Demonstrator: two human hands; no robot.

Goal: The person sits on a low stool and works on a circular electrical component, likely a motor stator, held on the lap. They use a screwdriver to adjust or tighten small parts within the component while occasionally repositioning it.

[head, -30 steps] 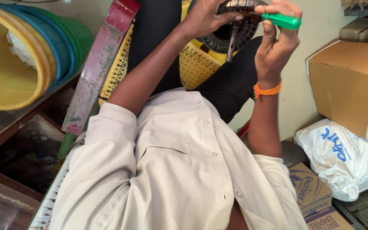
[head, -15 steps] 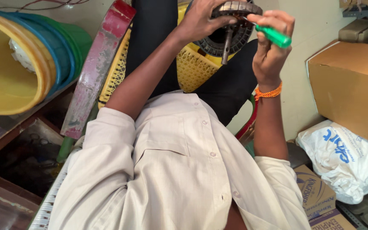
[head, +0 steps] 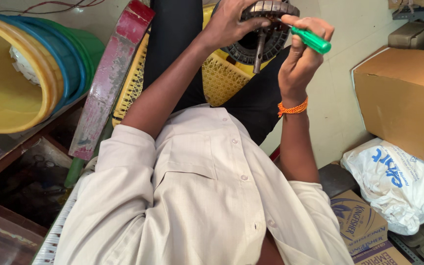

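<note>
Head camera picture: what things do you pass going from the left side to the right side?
Stacked yellow, blue and green plastic tubs → worn red wooden plank → round dark metal motor part → green-handled screwdriver → brown cardboard box

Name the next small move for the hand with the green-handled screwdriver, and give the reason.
Probably a short, steady turn of the green-handled screwdriver without shifting grip. The right hand holds its handle with the tip reaching into the round motor part, which the left hand grips from above, shaft pointing down. The tip's seat is hidden, so this stays a guess.
</note>
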